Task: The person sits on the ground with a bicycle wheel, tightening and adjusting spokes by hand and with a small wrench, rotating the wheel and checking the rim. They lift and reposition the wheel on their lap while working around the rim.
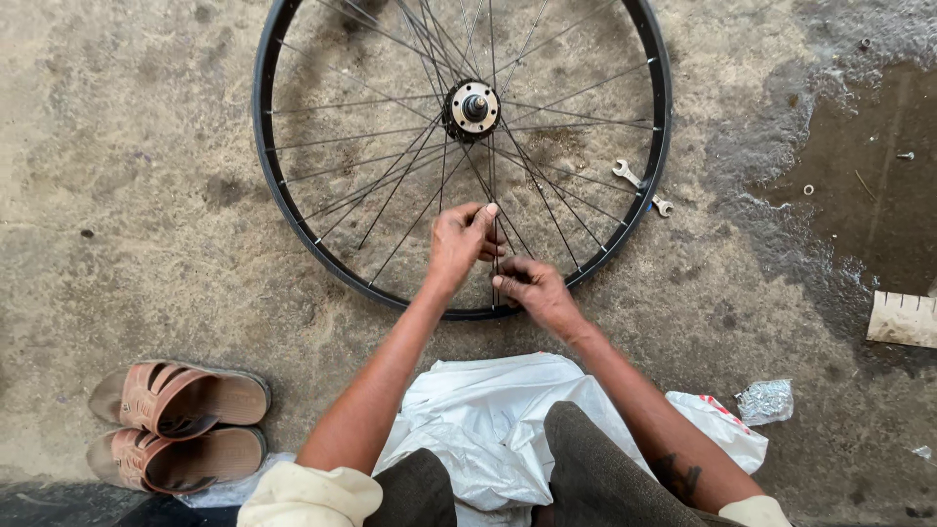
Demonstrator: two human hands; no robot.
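A black bicycle wheel rim lies flat on the concrete floor, its thin spokes running to a metal hub near the top. My left hand pinches a spoke just inside the near part of the rim. My right hand is right beside it, fingers closed on the same spoke lower down, close to the rim. Both forearms reach forward from my lap.
A double-ended spanner lies at the rim's right side. A small clear bag of metal parts sits at right. White plastic sheeting lies under my knees. A pair of brown sandals rests at left. A dark wet patch spreads at upper right.
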